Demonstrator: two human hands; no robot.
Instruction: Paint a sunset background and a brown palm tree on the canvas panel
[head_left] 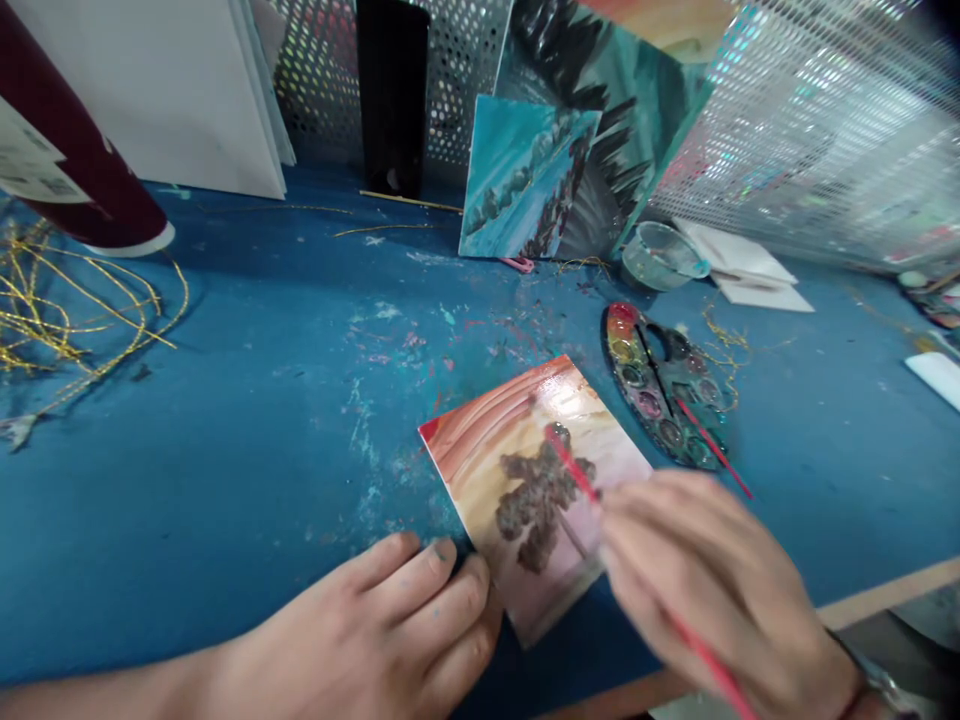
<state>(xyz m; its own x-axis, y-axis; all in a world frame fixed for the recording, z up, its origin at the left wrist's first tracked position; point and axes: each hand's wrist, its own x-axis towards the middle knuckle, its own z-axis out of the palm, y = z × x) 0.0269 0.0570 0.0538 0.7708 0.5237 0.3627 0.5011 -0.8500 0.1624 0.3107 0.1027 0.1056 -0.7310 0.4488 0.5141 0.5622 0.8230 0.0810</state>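
Note:
A small painted panel (480, 480) lies at an angle on the blue table, with red-orange streaks along its top, yellow and pale pink below, and a dark brown tree (536, 500) on it. My right hand (697, 570) is closed around a thin red paintbrush (576, 470), whose tip is over the top of the tree's crown. That hand is slightly blurred and hides the panel's lower right corner. My left hand (405, 630) lies on the table with loosely bent fingers, their tips against the panel's left edge. Its thumb is hidden.
A paint palette (637, 400) with two brushes stands right of the panel. Behind are a plastic cup (660, 258), folded white paper (750, 265), teal paintings (525, 180) and a black phone (394, 100). Gold string (67, 310) and a maroon bottle (82, 150) occupy the left.

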